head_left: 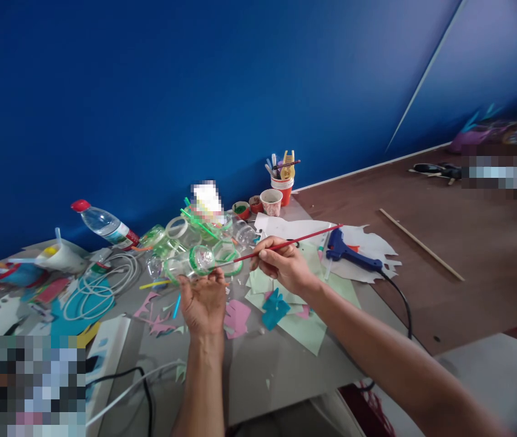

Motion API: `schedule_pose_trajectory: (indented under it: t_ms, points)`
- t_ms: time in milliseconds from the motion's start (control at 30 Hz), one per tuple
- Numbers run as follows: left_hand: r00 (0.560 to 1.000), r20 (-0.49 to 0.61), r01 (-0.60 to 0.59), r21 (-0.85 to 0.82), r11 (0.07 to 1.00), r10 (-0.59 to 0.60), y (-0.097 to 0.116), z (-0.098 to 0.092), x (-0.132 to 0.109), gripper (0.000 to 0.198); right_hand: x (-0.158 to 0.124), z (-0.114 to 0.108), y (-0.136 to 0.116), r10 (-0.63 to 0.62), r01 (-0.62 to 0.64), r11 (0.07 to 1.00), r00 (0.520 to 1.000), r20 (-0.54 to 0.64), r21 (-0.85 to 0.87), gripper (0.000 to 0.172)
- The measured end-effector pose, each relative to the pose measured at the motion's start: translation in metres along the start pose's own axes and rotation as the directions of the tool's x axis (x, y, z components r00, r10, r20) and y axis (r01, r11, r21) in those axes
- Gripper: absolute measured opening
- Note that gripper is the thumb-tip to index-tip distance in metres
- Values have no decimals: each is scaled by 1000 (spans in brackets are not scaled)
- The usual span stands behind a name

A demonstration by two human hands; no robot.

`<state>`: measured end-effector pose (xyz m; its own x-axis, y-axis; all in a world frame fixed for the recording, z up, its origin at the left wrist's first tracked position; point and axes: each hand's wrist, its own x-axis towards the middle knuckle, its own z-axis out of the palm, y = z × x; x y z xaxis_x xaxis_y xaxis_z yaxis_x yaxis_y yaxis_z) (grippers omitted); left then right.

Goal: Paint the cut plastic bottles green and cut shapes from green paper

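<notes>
left hand (202, 301), palm up, props a clear plastic bottle piece with green-painted bands (190, 262) above the grey table (258, 364); right hand (281, 261) pinches a thin red-handled paintbrush (286, 244), its tip at the bottle, near a blue glue gun (352, 255).

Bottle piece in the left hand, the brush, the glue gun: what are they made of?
Bottle piece: clear, glossy thin plastic; what lies behind shows through it. Its green bands look painted or taped, cannot tell which. Brush: thin glossy red shaft, lacquered wood or plastic. Glue gun: blue moulded plastic, fairly matte.
</notes>
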<state>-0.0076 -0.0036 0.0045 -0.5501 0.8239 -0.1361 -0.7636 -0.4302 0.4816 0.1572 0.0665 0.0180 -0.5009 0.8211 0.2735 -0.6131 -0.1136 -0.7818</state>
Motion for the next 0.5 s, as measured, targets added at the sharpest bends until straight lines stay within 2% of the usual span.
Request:
schedule_pose_trajectory:
  t_ms: [167, 333, 500]
  points:
    - [996, 45, -88, 114, 990, 83, -3, -6, 1, 18, 1, 4, -3, -8, 10, 1000, 998, -68, 29, 20]
    - [985, 65, -168, 236, 957, 157, -7, -6, 1, 16, 2, 4, -2, 4, -1, 1000, 995, -102, 28, 22]
    - [990, 6, -137, 230, 963, 140, -6, -4, 1, 17, 3, 3, 1, 3, -5, 1000, 991, -130, -17, 20]
